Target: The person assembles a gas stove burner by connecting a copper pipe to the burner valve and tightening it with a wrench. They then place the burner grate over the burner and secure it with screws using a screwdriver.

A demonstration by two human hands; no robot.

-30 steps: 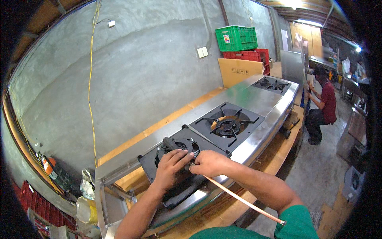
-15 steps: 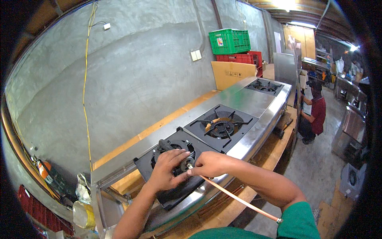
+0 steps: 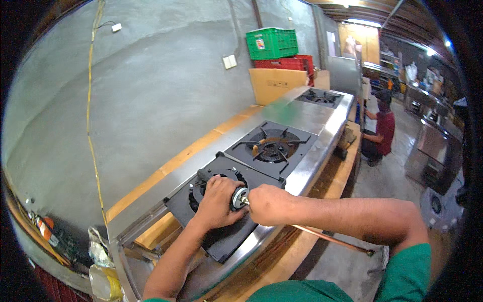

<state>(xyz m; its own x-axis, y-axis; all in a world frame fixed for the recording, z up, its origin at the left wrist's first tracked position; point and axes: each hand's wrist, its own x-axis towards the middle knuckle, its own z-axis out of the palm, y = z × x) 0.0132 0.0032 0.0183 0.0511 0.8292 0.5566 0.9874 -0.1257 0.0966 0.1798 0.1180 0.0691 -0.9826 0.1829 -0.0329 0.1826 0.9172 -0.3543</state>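
Note:
A black cast-iron gas burner point(image 3: 204, 175) rests on the loose, tilted black stove plate point(image 3: 225, 242) at the near end of a long steel stove. My left hand point(image 3: 217, 202) is wrapped round the burner, thumb toward me. At the burner's end, between my hands, shows a round silver disc point(image 3: 238, 197) with a small brass fitting point(image 3: 245, 200) at its centre. My right hand point(image 3: 269, 204) is closed at that fitting, round the end of a thin copper pipe point(image 3: 334, 239). The pipe runs out under my right forearm; its grip end is hidden by my fingers.
Farther along the steel stove top point(image 3: 282, 111) sit a middle burner point(image 3: 273, 150) and a far burner point(image 3: 320, 97). Cardboard point(image 3: 278, 86) and a green crate point(image 3: 272, 43) on red crates point(image 3: 284, 64) stand behind. At right, a person in a maroon shirt point(image 3: 386, 133) crouches.
My right hand has turned and closed more into a fist at the fitting, its elbow moving outward. The silver disc now shows more. The whole view has shifted slightly.

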